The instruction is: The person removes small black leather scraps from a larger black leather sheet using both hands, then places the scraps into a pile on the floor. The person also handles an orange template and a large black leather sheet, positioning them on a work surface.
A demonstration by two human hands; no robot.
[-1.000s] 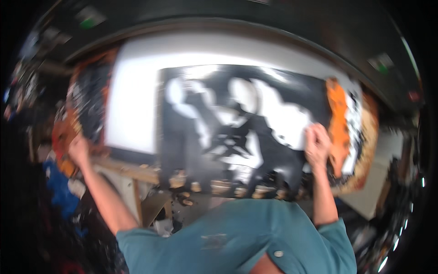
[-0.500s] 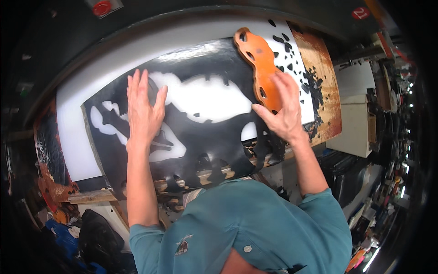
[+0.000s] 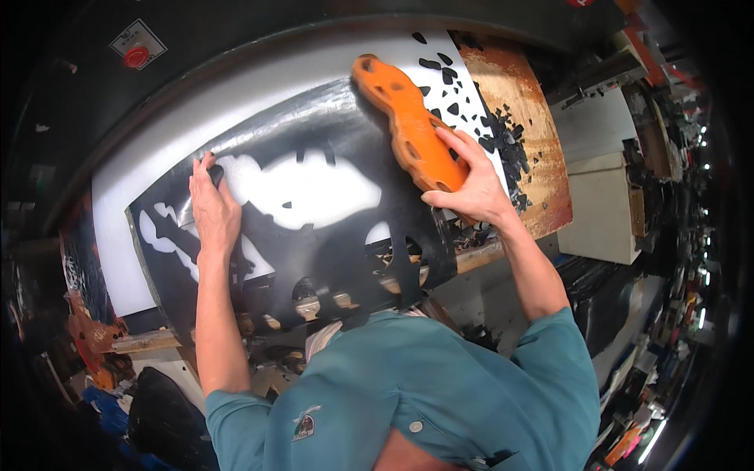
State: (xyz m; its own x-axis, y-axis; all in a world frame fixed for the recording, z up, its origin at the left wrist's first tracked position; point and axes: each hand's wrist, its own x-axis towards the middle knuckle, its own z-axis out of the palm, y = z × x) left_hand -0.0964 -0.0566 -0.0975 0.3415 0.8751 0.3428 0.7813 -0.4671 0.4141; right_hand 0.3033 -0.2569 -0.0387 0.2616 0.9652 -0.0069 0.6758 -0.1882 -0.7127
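Note:
A long orange cutting die (image 3: 408, 118) with wavy edges and oval openings stands on the right part of a black sheet (image 3: 330, 259). My right hand (image 3: 471, 184) grips its near end, thumb at the front edge and fingers along the right side. My left hand (image 3: 214, 212) is over the left part of the sheet, thumb apart from the fingers; a dark patch between them is too unclear to name. Large cut-outs in the sheet show the white board (image 3: 126, 259) underneath. The sheet's near edge is scalloped with cut-outs and hangs over the table's front.
Small black scraps (image 3: 452, 108) lie scattered on the board's right end and heap up on a worn wooden panel (image 3: 542, 149). A dark machine beam with a red button (image 3: 136, 56) spans the far side. A pale cabinet (image 3: 598, 208) stands at the right.
My right hand has closed on the die's near end. My left hand has turned more edge-on over the sheet. The whole view has shifted, so the scene sits further left.

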